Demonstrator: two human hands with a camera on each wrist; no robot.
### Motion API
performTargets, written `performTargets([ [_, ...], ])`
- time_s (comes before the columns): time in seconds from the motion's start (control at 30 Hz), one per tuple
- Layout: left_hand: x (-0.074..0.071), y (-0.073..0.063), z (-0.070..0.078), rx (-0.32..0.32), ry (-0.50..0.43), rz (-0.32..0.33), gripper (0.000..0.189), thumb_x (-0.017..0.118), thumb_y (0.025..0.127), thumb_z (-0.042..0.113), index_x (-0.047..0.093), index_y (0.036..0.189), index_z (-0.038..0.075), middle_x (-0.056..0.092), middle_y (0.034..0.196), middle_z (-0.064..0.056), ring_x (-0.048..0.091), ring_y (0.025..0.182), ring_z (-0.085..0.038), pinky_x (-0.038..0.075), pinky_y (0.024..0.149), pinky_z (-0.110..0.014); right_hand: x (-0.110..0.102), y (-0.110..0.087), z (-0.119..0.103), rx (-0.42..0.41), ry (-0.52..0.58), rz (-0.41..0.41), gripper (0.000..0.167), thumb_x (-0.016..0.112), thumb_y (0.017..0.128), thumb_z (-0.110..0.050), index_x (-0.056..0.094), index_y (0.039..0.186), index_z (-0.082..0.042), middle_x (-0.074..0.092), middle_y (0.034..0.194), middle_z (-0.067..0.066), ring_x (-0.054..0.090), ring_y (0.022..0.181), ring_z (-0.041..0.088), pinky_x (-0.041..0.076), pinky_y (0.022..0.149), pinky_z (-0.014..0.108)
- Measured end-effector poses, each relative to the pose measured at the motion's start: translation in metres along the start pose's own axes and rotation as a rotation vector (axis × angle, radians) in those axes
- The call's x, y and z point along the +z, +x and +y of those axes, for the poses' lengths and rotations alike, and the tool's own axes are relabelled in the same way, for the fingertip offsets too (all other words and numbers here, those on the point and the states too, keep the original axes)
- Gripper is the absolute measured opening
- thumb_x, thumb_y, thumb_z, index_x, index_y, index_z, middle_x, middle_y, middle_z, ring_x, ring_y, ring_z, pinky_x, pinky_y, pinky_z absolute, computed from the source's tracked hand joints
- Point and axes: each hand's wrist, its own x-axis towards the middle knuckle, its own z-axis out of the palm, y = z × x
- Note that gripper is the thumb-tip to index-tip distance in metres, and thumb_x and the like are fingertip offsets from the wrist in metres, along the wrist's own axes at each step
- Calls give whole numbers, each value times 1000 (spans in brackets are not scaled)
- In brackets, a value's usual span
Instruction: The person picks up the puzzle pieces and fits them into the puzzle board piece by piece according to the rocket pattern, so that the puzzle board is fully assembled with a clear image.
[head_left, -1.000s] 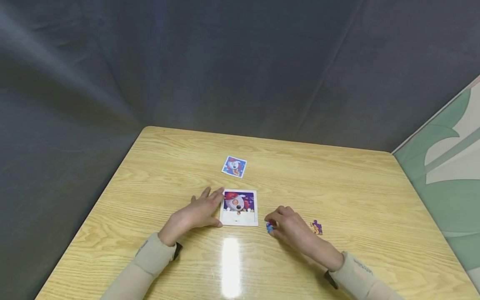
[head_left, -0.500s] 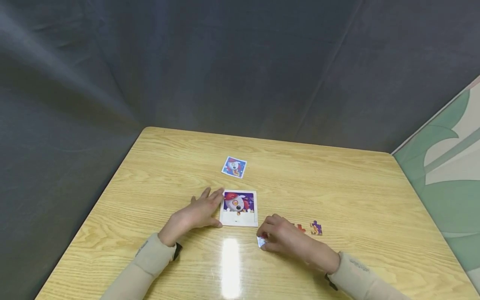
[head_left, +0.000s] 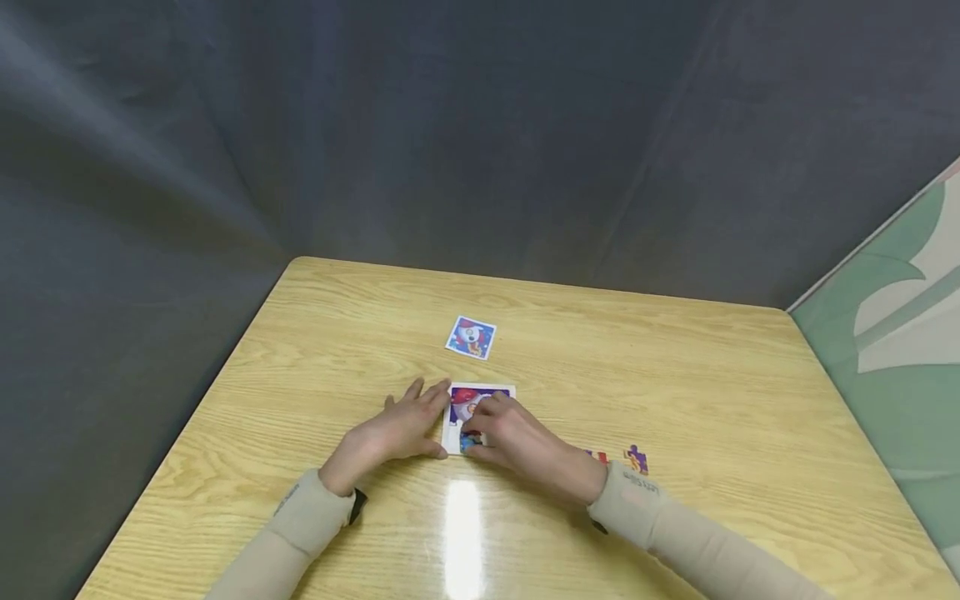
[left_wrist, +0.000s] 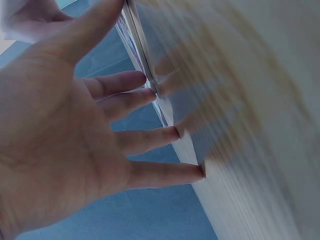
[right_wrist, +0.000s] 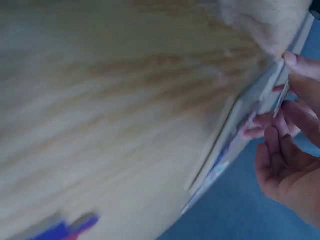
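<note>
A square white puzzle tray [head_left: 480, 386] lies on the table, its upper part filled with a purple, red and white picture. My left hand [head_left: 393, 429] rests at the tray's left edge with fingers spread; the left wrist view shows those straight fingers [left_wrist: 150, 137] touching the tabletop and the tray's side. Over the tray's lower half, my right hand [head_left: 517, 437] pinches a blue jigsaw piece [head_left: 471, 440] between thumb and fingers. Seen edge-on in the right wrist view, that thin piece [right_wrist: 281, 100] is held above the tray. My right hand hides part of the tray.
Right of the tray lie a purple and orange jigsaw piece [head_left: 636, 459] and a red one [head_left: 598, 456] partly covered by the right forearm. A small picture card [head_left: 471, 337] sits behind the tray. Dark cloth [head_left: 480, 150] hangs beyond the table's far edge.
My right hand has carried the blue jigsaw piece leftward from beside the tray to over its lower half. My left hand has stayed at the tray's left edge.
</note>
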Motion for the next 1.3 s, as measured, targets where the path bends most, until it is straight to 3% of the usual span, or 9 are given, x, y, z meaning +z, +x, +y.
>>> performTargets([
  [0.2,0,0,2,2,9,2,83,73,84,37,31,148,4,20,159,-12,13,141,-50,23,96,-79,15,12,2,1,-3,18,16,77,82,-21,76,95,-10,63,89,-1,49,80,12,44,68,22],
  [0.47,-5,-2,0,-15,19,-6,87,72,85,36,27,151,3,16,160,-11,12,141,-49,21,97,-78,21,19,3,-13,24,41,13,77,82,-17,77,94,-12,62,89,-2,51,82,11,46,72,22],
  [0.7,-1,-2,0,-22,-3,-14,88,72,85,37,25,152,2,16,160,-12,10,142,-48,20,98,-78,22,13,1,-25,-34,22,16,73,86,-18,75,101,-12,62,94,-2,51,85,12,46,75,25],
  [0.8,0,-2,1,-5,4,-9,88,72,85,37,25,151,2,17,159,-12,11,141,-49,21,97,-78,13,5,1,-30,-28,69,18,73,86,-17,75,104,-12,62,97,-1,50,87,13,45,75,26],
  [0.93,4,2,5,20,8,-9,88,73,83,37,27,150,3,18,159,-13,13,140,-50,22,97,-78,-11,-18,6,-6,-24,195,20,76,82,-12,74,102,-8,63,99,2,54,90,15,50,77,28],
  [1.03,3,4,6,16,5,-6,86,74,82,37,30,149,5,17,159,-11,12,141,-49,21,98,-78,-34,-43,18,72,-49,264,24,79,78,-6,73,101,-6,63,101,4,56,91,18,53,75,30],
  [1.13,1,5,5,9,-2,0,83,75,82,37,32,147,6,17,160,-10,11,141,-49,19,97,-78,-50,-75,33,155,-68,252,31,81,75,-4,72,104,-4,65,106,8,57,95,22,53,75,37],
  [1.3,2,2,-1,-5,-7,-4,84,75,82,36,33,147,6,16,160,-11,11,141,-50,19,97,-79,-59,-128,48,251,-75,143,43,83,74,-15,70,113,-4,67,112,10,58,95,25,50,72,43],
])
